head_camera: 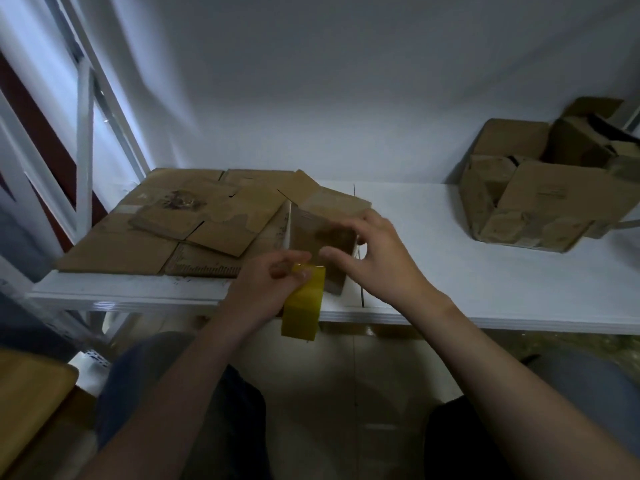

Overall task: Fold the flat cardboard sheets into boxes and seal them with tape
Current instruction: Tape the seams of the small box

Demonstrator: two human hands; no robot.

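Dark trousers point(180, 393) fill the view at six o'clock, nearest of all, with the front edge of a white worktop point(450, 265) just beyond them. At that edge the left hand point(273, 282) grasps a roll of yellow tape point(304, 306). Its fingers are curled round the top of the roll, which hangs down past the worktop's edge. At one o'clock from the roll, touching it, a small brown cardboard box point(322, 237) stands upright on the worktop. The right hand point(377, 258) grips this box from its three o'clock side, thumb on the near top and fingers bent over the far corner. At ten o'clock from the box lies a stack of flat brown cardboard sheets point(166, 230), overlapping at angles. Well apart at two o'clock sits a large open brown cardboard carton point(540, 202) with more cardboard inside.
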